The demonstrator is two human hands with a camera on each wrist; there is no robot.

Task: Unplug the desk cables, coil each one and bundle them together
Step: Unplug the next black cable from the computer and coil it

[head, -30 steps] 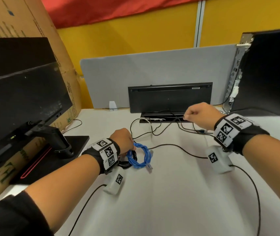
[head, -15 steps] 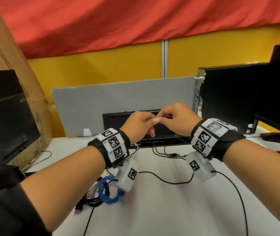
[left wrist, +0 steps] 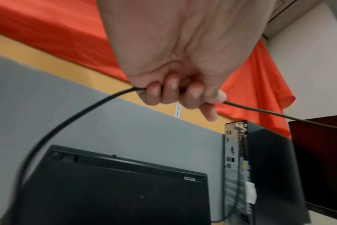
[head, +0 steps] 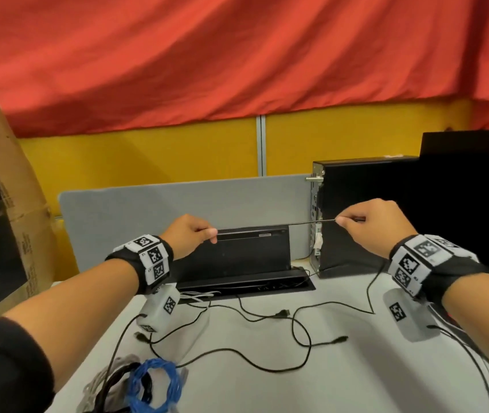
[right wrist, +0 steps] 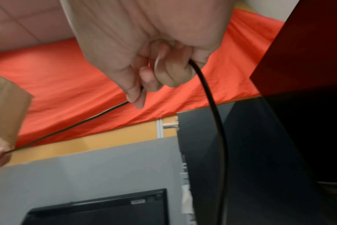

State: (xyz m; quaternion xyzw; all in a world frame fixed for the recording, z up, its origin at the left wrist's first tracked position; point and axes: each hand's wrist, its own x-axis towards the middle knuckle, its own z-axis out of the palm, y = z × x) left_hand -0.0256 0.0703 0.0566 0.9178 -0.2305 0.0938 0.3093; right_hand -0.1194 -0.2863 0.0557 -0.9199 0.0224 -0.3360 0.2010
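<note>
a thin black cable [head: 270, 226], light and limp, is stretched taut above the worktop [head: 267, 383] between left hand [head: 188, 235] and right hand [head: 371, 223], fingers pinching it; best gripped mid-run for looping.

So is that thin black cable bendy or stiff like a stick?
Probably bendy: the thin black cable only looks straight while stretched between the left hand and right hand. Past each hand it droops in curves, so it likely flops when released.
</note>
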